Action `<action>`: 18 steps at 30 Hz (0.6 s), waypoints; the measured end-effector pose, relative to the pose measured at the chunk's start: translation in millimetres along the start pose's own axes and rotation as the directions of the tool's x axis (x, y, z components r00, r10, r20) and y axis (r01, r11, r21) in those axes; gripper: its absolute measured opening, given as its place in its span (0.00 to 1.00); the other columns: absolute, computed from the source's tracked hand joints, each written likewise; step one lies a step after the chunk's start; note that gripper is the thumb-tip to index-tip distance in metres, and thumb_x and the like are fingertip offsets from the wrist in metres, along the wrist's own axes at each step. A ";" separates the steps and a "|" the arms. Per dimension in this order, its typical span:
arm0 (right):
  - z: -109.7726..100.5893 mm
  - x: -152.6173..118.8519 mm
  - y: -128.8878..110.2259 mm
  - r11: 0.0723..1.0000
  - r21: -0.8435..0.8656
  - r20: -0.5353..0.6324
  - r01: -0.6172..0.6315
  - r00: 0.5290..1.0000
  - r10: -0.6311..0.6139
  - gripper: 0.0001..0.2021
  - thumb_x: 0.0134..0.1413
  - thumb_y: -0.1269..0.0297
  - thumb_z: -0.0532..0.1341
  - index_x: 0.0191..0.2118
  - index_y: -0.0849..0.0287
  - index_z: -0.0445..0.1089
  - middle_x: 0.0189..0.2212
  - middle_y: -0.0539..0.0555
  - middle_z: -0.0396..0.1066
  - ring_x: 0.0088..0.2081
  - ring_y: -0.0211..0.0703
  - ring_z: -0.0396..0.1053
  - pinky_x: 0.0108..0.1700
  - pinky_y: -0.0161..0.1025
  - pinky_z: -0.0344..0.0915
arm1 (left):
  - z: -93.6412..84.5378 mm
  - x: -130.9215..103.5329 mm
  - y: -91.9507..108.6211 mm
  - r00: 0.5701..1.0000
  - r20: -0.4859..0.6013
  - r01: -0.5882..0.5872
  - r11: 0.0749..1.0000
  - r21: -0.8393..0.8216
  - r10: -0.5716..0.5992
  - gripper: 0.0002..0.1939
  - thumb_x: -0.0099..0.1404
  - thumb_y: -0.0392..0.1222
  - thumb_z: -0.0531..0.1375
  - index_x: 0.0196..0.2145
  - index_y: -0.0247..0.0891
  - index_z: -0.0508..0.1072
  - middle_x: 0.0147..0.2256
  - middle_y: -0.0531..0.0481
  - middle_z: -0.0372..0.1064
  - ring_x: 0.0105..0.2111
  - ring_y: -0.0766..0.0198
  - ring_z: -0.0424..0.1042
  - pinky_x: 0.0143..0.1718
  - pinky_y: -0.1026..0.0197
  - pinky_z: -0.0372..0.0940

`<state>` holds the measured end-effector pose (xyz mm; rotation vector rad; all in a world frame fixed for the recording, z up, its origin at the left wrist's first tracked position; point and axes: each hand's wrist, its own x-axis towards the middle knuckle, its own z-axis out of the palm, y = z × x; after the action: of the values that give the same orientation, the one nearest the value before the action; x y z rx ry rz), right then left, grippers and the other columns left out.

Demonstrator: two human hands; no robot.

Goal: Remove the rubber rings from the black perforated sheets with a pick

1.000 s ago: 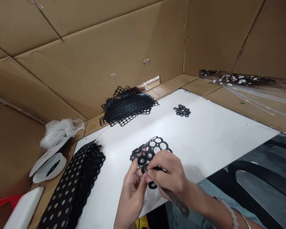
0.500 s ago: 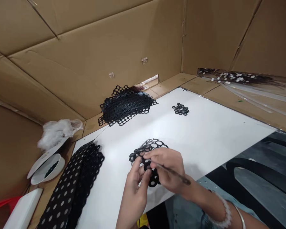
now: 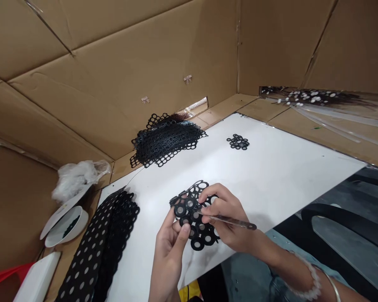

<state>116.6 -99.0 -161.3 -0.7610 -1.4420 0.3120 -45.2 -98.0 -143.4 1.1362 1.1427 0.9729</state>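
Observation:
My left hand point(image 3: 171, 247) pinches the lower left part of a black ring mesh piece point(image 3: 198, 242) between thumb and fingers. The piece is made of joined rings, some with pale discs showing in them, and it is held just above the white board. My right hand point(image 3: 228, 218) grips a slim dark tool point(image 3: 236, 222) with a rounded rear end pointing right. Its tip reaches toward the rings, hidden by the fingers, so I cannot tell its exact kind. The right index finger lies against the mesh.
On the white board point(image 3: 271, 176) lie a small cluster of black rings point(image 3: 238, 142), a big stack of ring mesh point(image 3: 166, 140) and a polka-dot black strip point(image 3: 88, 256). Left stand a white bowl point(image 3: 82, 218), a plastic bag point(image 3: 78, 174) and a white box point(image 3: 39, 279). Cardboard walls point(image 3: 129, 67) surround the board.
The mesh piece has turned to show more of its rings and discs. My right hand's fingers have spread over its upper right side, and the tool lies flatter.

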 end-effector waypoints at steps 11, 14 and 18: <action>7.8 -5.2 14.3 0.953 -0.262 0.115 0.151 0.986 -0.125 0.11 0.55 0.75 0.55 0.24 0.58 0.58 0.32 0.54 0.67 0.35 0.42 0.64 0.35 0.41 0.62 | 8.4 -7.4 4.5 0.996 0.086 -0.034 0.964 0.263 0.012 0.27 0.63 0.47 0.61 0.58 0.39 0.63 0.23 0.55 0.67 0.26 0.66 0.66 0.32 0.67 0.64; 5.8 -5.9 14.5 0.948 -0.264 0.096 0.180 0.983 -0.159 0.09 0.56 0.74 0.57 0.26 0.58 0.61 0.33 0.55 0.70 0.35 0.42 0.66 0.35 0.41 0.64 | 10.3 -6.5 0.7 0.996 0.088 -0.037 0.956 0.292 0.012 0.29 0.64 0.48 0.59 0.60 0.40 0.58 0.28 0.52 0.71 0.29 0.63 0.68 0.33 0.65 0.65; 1.5 -4.4 14.7 0.981 -0.120 0.040 0.154 0.988 -0.150 0.07 0.56 0.77 0.55 0.31 0.57 0.64 0.33 0.55 0.74 0.37 0.42 0.73 0.39 0.42 0.70 | 13.9 -4.0 -3.1 0.993 0.109 -0.066 0.949 0.308 0.033 0.30 0.66 0.47 0.56 0.62 0.40 0.54 0.34 0.49 0.72 0.34 0.62 0.69 0.36 0.64 0.65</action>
<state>118.2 -90.6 -174.1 -0.7431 -1.5496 0.1185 -32.1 -104.8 -145.2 1.4577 1.2167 0.7780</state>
